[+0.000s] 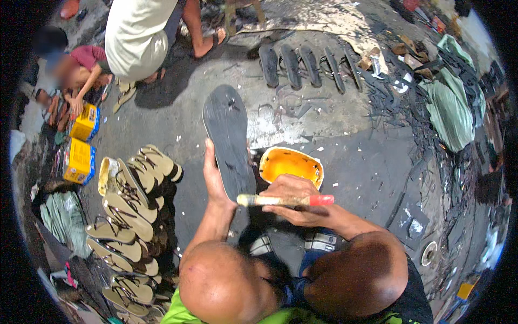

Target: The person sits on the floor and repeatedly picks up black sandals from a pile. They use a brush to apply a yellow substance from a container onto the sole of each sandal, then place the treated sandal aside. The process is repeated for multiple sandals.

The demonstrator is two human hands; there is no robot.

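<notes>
My left hand [213, 178] grips the left edge of a long black rubber sandal sole [226, 135], held up with its flat side toward me. My right hand [295, 201] is closed around a brush [286, 200] with a pale wooden handle and a red end, lying crosswise just below the sole. Its bristle tip points left, close to the sole's lower part. A cut-open orange and white container [290, 164] with yellowish glue sits on the floor right behind my right hand. My knees fill the bottom of the view.
Several tan sandals with dark straps [129, 216] are stacked at my left. A row of black soles [307, 66] lies further off. Two yellow boxes [81, 143] sit at far left beside a crouching person [75, 67]; another person's legs [162, 32] stand beyond. Black scraps and green cloth [448, 108] lie at right.
</notes>
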